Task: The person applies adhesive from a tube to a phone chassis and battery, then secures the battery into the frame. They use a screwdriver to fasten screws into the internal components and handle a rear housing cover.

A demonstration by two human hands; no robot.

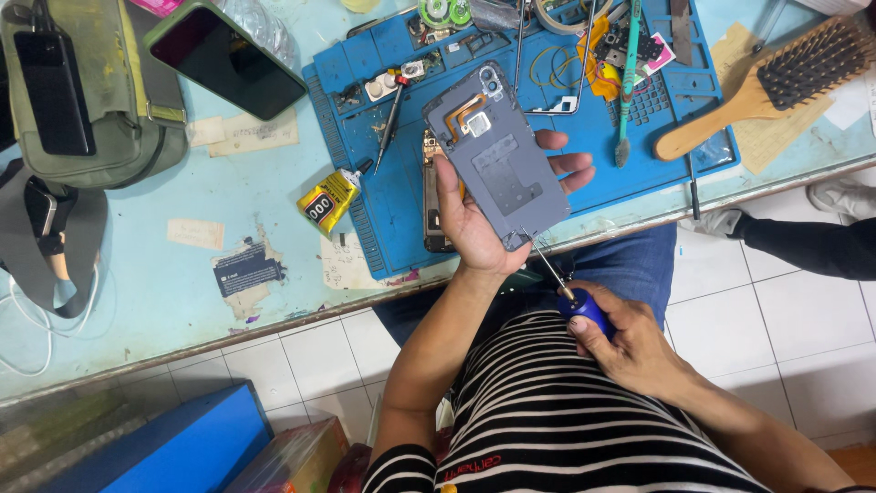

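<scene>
My left hand (474, 224) holds a grey phone back cover (497, 160), inner side up, with an orange flex strip near its top. My right hand (630, 342) grips a blue-handled screwdriver (584, 309); its thin metal shaft points up to the cover's lower corner. Both hands are just in front of the table edge, above my lap. Under the cover, on the blue work mat (401, 183), lies the phone body (434, 205), mostly hidden by my left hand.
A yellow glue tube (328, 201) and a small screwdriver (391, 117) lie on the mat. A wooden brush (776, 82), a teal toothbrush (628, 82), a dark phone (228, 59) and a green bag (82, 91) are on the table. Another person's dark sleeve (812, 246) is at right.
</scene>
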